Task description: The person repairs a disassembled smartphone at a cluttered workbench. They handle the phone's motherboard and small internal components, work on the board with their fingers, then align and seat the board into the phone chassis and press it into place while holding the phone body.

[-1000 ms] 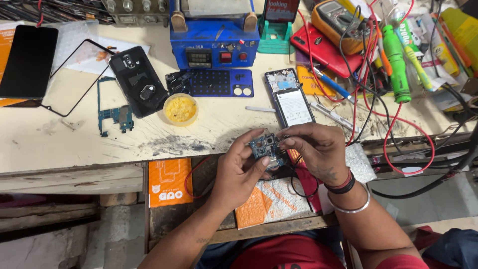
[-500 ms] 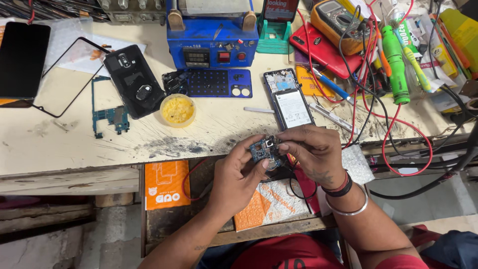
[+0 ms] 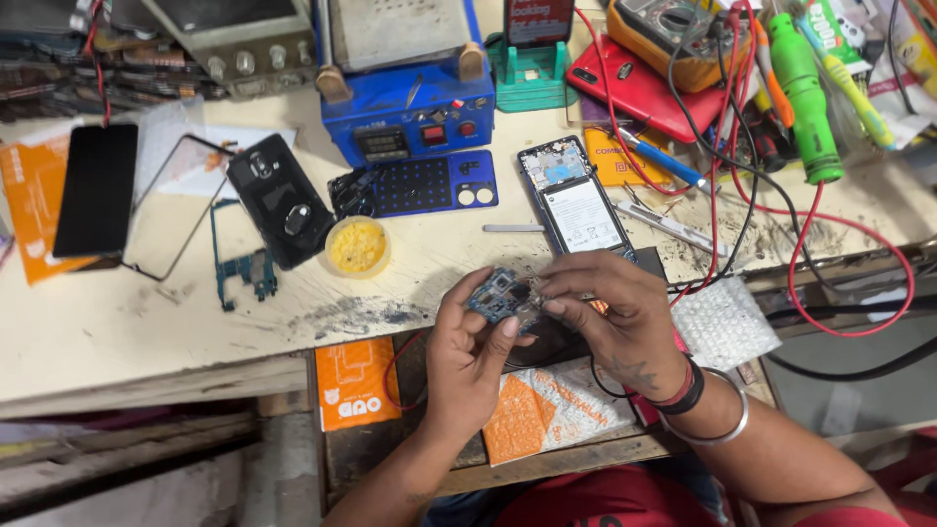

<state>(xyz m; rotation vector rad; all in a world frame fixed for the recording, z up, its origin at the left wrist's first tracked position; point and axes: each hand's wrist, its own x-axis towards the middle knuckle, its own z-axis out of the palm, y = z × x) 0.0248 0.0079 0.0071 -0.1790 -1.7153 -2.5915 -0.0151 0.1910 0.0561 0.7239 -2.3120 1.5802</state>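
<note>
A small blue circuit board (image 3: 498, 295) is pinched between the closed fingers of the left hand (image 3: 467, 351) and touched by the curled fingertips of the right hand (image 3: 615, 317), just in front of the workbench (image 3: 146, 322), near an opened phone (image 3: 576, 200) and a yellow paste tin (image 3: 357, 246).

head cam, looks down, close on workbench (image 3: 117, 322)

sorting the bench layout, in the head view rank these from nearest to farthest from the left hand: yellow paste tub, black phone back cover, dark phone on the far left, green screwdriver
1. yellow paste tub: up and left of the left hand, on the bench.
2. black phone back cover: further left, just past the tub.
3. green screwdriver: far upper right, among the cables.
4. dark phone: far left edge of the bench; only a little farther than the screwdriver.
</note>
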